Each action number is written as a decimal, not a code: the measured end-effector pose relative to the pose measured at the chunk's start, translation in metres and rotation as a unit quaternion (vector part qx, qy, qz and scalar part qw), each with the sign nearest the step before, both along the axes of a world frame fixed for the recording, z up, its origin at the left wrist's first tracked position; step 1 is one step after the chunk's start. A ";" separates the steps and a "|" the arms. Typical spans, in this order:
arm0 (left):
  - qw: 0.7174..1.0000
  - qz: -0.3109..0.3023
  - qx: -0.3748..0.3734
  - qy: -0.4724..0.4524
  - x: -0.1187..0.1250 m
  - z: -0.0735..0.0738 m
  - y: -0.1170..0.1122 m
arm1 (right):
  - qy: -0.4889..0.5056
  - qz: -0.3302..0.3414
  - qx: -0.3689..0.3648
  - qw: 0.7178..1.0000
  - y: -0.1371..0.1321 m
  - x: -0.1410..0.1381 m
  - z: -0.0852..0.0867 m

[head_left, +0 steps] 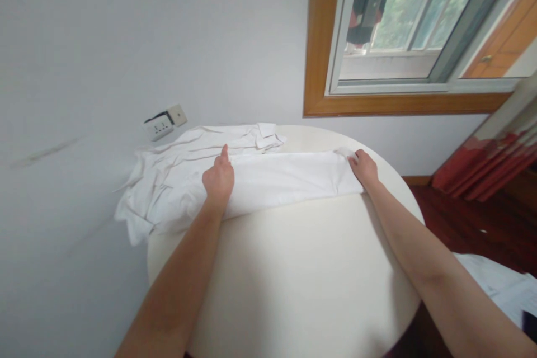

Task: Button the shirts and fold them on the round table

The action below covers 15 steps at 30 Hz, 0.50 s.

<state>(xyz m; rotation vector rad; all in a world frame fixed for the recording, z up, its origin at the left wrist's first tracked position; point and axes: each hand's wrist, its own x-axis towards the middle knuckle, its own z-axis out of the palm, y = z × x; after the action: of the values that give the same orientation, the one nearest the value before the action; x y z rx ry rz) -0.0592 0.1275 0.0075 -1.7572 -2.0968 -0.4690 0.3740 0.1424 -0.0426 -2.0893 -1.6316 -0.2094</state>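
Note:
A white shirt (277, 179) lies folded lengthwise across the far half of a round cream table (293, 274), its collar (266, 135) toward the wall and a crumpled sleeve hanging over the left edge. My left hand (218, 179) rests on the shirt's middle, fingers curled and one finger pointing away, pressing the cloth. My right hand (363, 168) is at the shirt's right end, fingers closed on the hem corner.
A white wall runs behind the table, with a wall socket (164, 122) just left of the shirt. A wood-framed window (394, 39) is at upper right. Red curtain fabric (490, 168) and dark red floor lie to the right; white cloth (499, 285) sits at lower right.

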 end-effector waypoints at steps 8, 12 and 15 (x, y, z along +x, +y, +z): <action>0.988 -0.133 0.064 0.047 0.032 0.015 -0.017 | -0.054 -0.002 -0.002 0.999 -0.005 -0.006 0.003; 0.957 -0.290 -0.018 0.015 0.078 -0.001 -0.030 | -0.068 -0.013 -0.029 0.997 -0.005 -0.005 0.005; 0.944 -0.323 -0.068 0.008 0.094 -0.028 -0.029 | -0.076 -0.007 -0.039 0.996 -0.006 -0.004 0.005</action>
<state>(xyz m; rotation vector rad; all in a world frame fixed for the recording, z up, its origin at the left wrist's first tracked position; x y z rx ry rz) 0.0348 0.0981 -0.0203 -2.5135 -1.5233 -0.4790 0.3704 0.1368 -0.0372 -2.1906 -1.7386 -0.3213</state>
